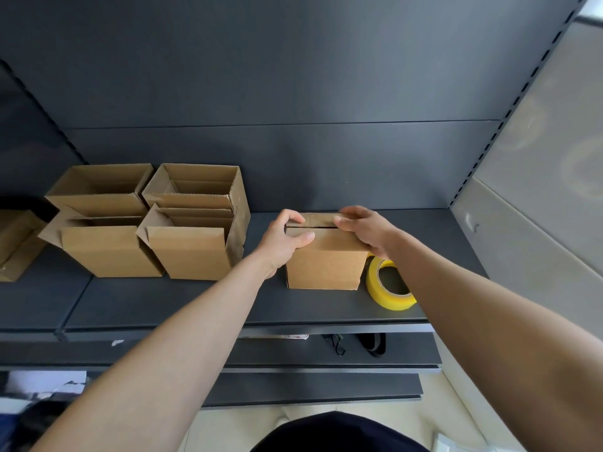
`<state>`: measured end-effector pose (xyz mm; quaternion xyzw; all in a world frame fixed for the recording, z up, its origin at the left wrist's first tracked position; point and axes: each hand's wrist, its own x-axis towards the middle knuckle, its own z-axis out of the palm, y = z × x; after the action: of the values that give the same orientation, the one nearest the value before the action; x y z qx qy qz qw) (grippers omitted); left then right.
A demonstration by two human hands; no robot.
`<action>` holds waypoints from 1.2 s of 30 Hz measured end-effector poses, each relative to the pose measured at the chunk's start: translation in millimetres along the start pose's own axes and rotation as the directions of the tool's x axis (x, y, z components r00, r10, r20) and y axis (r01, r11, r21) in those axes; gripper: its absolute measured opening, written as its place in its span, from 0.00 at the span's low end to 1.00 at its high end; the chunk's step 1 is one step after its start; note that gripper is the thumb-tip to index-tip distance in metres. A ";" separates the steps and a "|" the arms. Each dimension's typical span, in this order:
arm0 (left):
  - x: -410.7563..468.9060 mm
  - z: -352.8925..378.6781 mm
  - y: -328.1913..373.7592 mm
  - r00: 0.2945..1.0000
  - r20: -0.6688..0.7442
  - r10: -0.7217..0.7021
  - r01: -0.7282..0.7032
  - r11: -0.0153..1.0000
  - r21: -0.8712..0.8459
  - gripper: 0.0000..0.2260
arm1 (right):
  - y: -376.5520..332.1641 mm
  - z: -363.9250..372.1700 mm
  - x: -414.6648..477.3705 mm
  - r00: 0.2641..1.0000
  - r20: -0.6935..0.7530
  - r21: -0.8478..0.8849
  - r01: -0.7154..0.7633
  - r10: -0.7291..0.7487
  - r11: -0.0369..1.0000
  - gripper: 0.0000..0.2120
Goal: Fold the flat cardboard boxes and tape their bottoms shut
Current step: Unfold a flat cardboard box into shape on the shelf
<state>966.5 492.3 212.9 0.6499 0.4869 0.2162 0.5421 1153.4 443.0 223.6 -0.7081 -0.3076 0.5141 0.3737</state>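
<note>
Dark-grey metal shelving fills the view, its plain back panel [261,76] rising behind a flat shelf [195,305] of the same colour, with a pale wall panel [538,158] off to the right. Right of the shelf's middle stands the small box [326,269], upright, its two top flaps folded down so that only a narrow dark slit shows between them. Both hands are on that top. The left hand [284,238] has a pinching grip at the left end: thumb pressed on the near flap, fingers curled over the far one. The right hand [365,230] covers the right end palm-down, its grip closed over the box with fingers bent across the far flap; its thumb is hidden. Just beside the box on the right a yellow tape roll [388,288] stands tilted on the shelf, partly behind the right forearm. Whether it touches the box cannot be told. Well to the left sit four folded boxes with their tops open, packed close in two rows: front-left box [107,252], front-right box [192,252], rear-left box [98,190] and rear-right box [202,187]. A further cardboard piece [16,243] is cut off by the left edge. Lower shelves [326,367] step out below — on one lie some dark straps [372,344], too small to make out further.
</note>
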 end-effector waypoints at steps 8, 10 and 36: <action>1.4 11.7 4.4 0.995 -0.100 -0.006 0.007 1.000 0.016 0.07 | 1.7 3.3 2.3 0.998 -0.024 -0.131 0.054 -0.057 0.990 0.22; 3.1 14.0 9.8 0.992 -0.127 -0.006 0.011 0.999 0.040 0.07 | 5.0 -0.9 1.2 0.997 -0.012 -0.134 0.071 -0.073 0.988 0.22; 1.2 20.9 18.8 0.971 -0.192 -0.143 0.132 0.989 -0.069 0.24 | 7.6 -7.5 -6.0 0.997 -0.080 -0.220 -0.023 0.005 0.975 0.25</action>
<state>991.4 484.2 223.1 0.5745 0.5757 0.2548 0.5231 1159.3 432.5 221.6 -0.7672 -0.3428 0.4510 0.3008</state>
